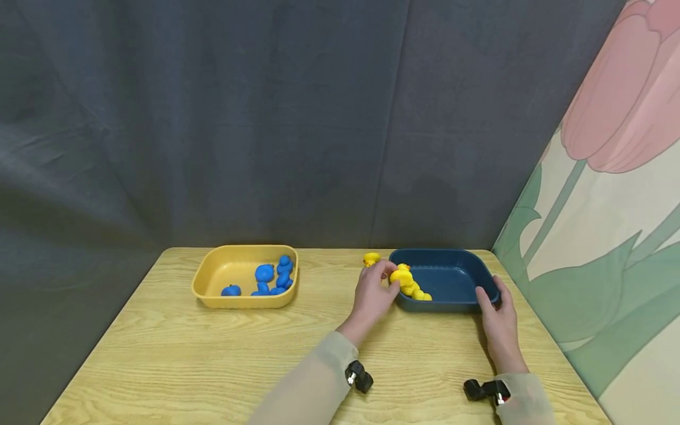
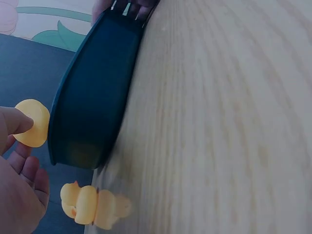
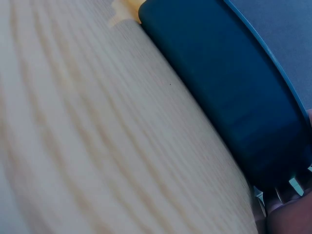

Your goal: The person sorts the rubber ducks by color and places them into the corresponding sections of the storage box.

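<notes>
At the left rim of the dark blue tub (image 1: 451, 276), my left hand (image 1: 370, 298) pinches a yellow rubber duck (image 1: 401, 278) between thumb and fingers. In the left wrist view the thumb presses on the held duck (image 2: 38, 134), just beside the tub's edge. Several other yellow ducks (image 1: 418, 293) lie inside the tub along its left end. One more duck (image 1: 371, 258) rests on the table behind my left hand. My right hand (image 1: 502, 330) grips the tub's front right corner, thumb at the rim and fingers around the outside.
A yellow tub (image 1: 218, 277) with several blue toys (image 1: 264, 273) stands on the left of the wooden table (image 1: 186, 360). A dark grey curtain (image 1: 276, 130) hangs behind. On the right is a wall (image 1: 600, 283) painted with flowers.
</notes>
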A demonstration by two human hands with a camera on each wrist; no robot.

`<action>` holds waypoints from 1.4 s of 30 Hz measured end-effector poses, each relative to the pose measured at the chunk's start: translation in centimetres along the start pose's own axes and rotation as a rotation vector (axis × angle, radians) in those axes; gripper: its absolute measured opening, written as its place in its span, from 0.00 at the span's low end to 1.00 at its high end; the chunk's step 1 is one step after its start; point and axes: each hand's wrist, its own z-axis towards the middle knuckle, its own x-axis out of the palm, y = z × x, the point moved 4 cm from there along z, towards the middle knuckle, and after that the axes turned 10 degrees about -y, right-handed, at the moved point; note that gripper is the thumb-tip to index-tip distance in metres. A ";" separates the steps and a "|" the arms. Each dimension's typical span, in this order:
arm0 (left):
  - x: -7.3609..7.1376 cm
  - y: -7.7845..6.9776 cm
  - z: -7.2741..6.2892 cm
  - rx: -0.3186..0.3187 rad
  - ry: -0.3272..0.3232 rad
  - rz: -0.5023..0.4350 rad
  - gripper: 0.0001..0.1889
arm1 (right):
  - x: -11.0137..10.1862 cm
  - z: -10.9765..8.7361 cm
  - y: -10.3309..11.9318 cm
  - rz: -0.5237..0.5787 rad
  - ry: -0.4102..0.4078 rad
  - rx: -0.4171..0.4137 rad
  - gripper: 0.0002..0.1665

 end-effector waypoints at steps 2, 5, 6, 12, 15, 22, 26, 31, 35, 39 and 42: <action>0.3 0.0 0.0 -0.002 0.004 0.006 0.13 | 0.0 0.0 0.0 -0.005 0.000 -0.005 0.46; 0.6 0.0 -0.1 -0.009 0.010 0.005 0.13 | 0.0 0.0 0.0 -0.007 0.002 -0.008 0.46; 0.7 0.0 -0.1 -0.013 0.010 0.005 0.13 | 0.1 0.0 0.0 -0.007 0.003 -0.007 0.46; 0.9 0.0 -0.2 -0.025 0.005 0.008 0.12 | 0.0 0.0 0.0 -0.015 0.002 -0.001 0.46; 1.0 -0.1 -0.3 -0.029 0.011 0.009 0.12 | -0.1 0.0 0.0 -0.020 0.002 -0.003 0.46; 1.2 -0.1 -0.5 -0.033 0.021 0.016 0.12 | -0.1 0.2 -0.1 -0.032 0.002 -0.005 0.46; 1.1 0.1 -0.5 -0.015 0.022 0.030 0.13 | -0.1 0.2 -0.2 -0.035 0.003 -0.004 0.46; 0.6 0.4 -0.2 -0.003 0.004 0.054 0.15 | -0.1 0.2 0.0 -0.048 0.006 -0.008 0.47; 0.0 1.1 0.1 -0.009 -0.017 0.074 0.17 | -0.1 0.2 0.0 -0.049 0.007 -0.013 0.48; -0.7 1.7 0.4 0.004 -0.050 0.083 0.19 | -0.1 0.3 0.0 -0.043 0.006 -0.014 0.47; -1.2 2.3 0.6 0.013 -0.069 0.088 0.20 | -0.1 0.5 0.0 -0.039 0.007 -0.009 0.47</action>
